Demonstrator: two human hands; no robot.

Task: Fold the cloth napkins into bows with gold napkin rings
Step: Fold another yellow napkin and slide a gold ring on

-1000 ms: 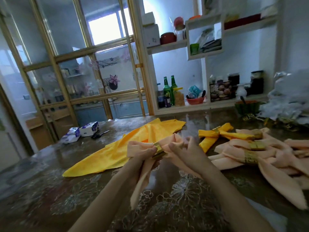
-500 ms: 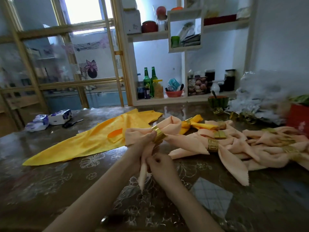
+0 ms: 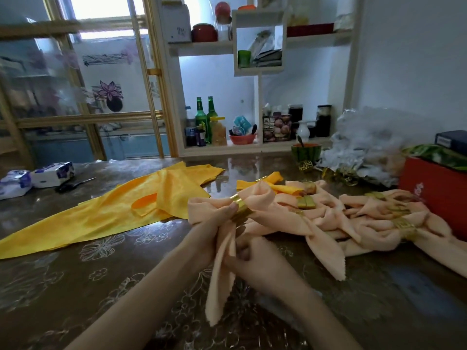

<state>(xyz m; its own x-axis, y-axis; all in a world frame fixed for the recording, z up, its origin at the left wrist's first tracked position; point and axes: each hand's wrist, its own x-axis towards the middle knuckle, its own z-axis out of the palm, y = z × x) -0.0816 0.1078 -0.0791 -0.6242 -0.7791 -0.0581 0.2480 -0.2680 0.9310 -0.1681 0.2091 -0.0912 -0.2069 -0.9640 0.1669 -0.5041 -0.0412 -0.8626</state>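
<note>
A yellow cloth lies flat toward the left edge of the table, likely awaiting folding. Mid-table, the left hand grips the peach napkin at its gold ring, steadying it. The right hand pinches the hanging tails, probably evening them, though its fingertips are hard to make out. Finished bows are piled toward the right edge.

No text is fully readable. Dark packet on the far shelf shows large pale characters, blurred. Red box at right has a gold emblem; tissue packs far left carry illegible blue print.
</note>
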